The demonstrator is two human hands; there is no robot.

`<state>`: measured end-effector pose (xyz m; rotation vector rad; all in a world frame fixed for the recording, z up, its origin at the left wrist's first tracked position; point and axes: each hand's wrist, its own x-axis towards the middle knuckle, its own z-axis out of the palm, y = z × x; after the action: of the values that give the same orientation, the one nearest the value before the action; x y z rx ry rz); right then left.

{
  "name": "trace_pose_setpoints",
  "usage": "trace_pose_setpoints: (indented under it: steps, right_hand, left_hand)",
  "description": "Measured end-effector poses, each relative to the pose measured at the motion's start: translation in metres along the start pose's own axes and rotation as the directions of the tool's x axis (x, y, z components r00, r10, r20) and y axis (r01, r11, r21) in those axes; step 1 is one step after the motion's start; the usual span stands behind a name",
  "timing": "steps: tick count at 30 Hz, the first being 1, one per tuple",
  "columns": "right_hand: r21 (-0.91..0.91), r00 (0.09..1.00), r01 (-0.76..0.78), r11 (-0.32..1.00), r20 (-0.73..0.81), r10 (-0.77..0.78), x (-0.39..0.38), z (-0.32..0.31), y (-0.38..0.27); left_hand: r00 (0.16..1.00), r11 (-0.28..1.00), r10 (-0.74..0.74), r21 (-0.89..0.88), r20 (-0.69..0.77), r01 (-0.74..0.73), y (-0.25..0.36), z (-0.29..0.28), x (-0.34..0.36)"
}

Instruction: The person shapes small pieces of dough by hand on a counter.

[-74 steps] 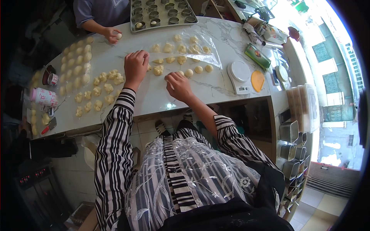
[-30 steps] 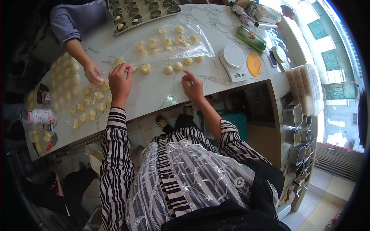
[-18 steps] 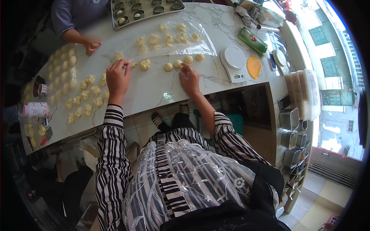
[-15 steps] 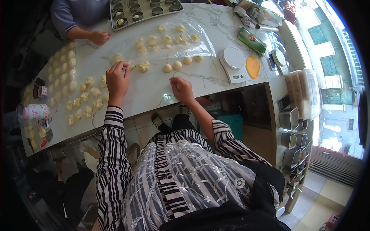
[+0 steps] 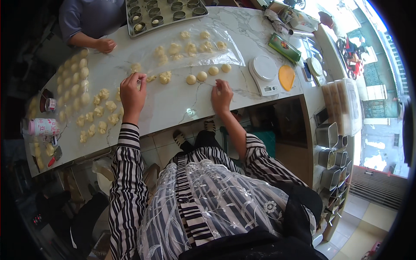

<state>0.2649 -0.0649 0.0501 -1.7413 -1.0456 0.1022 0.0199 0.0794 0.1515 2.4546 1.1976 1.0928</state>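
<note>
My left hand (image 5: 133,93) hovers at the table's middle, thumb and fingers pinched together; whatever they hold is hidden. Right beside its fingertips are a small dough scrap (image 5: 151,78) and a rough dough lump (image 5: 165,77). A paler dough piece (image 5: 136,67) lies just beyond. My right hand (image 5: 222,94) is loosely curled, thumb and fingers slightly apart, with nothing visible in it. It is just on the near side of a short row of smooth dough balls (image 5: 202,76). More rough lumps (image 5: 99,111) are spread left of my left hand.
Clear plastic sheeting (image 5: 232,54) holds more dough lumps. Rows of dough balls (image 5: 74,78) lie far left. A tray (image 5: 166,25) of metal rings is at the back, beside another person's hand (image 5: 105,45). A white scale (image 5: 264,71) and an orange scraper (image 5: 286,78) stand right.
My right hand has moved right and farther from my body, and its fingers have loosened. My left hand stays close to the same dough. The other person's hand has shifted slightly left.
</note>
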Motion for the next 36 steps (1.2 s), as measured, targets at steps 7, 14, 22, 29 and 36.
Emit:
trace_pose_setpoints:
  steps: [7,14,22,29,36]
  right_hand:
    - [0.046,0.986,0.161,0.986,0.034,-0.163,-0.021,-0.003,-0.004]
    - [0.074,0.989,0.122,0.99,0.079,-0.128,-0.028,0.017,-0.008]
    - [0.015,0.999,-0.045,0.999,-0.024,0.045,-0.002,0.017,-0.006]
    - [-0.048,0.999,0.029,0.998,-0.044,-0.031,-0.012,-0.007,0.013]
    - [0.108,0.984,0.095,0.99,0.14,-0.11,-0.009,0.015,-0.006]
  left_hand:
    - [1.0,1.0,-0.019,0.0,-0.024,0.019,-0.005,0.0,-0.005]
    - [1.0,1.0,-0.015,-0.01,-0.028,0.014,-0.002,0.001,-0.003]
    - [1.0,1.0,-0.001,-0.014,-0.019,0.001,0.001,0.005,-0.001]
    - [0.998,0.999,-0.05,-0.02,-0.027,0.049,-0.001,0.001,-0.008]
    - [0.998,0.997,-0.059,-0.05,-0.027,0.058,-0.001,0.001,-0.001]
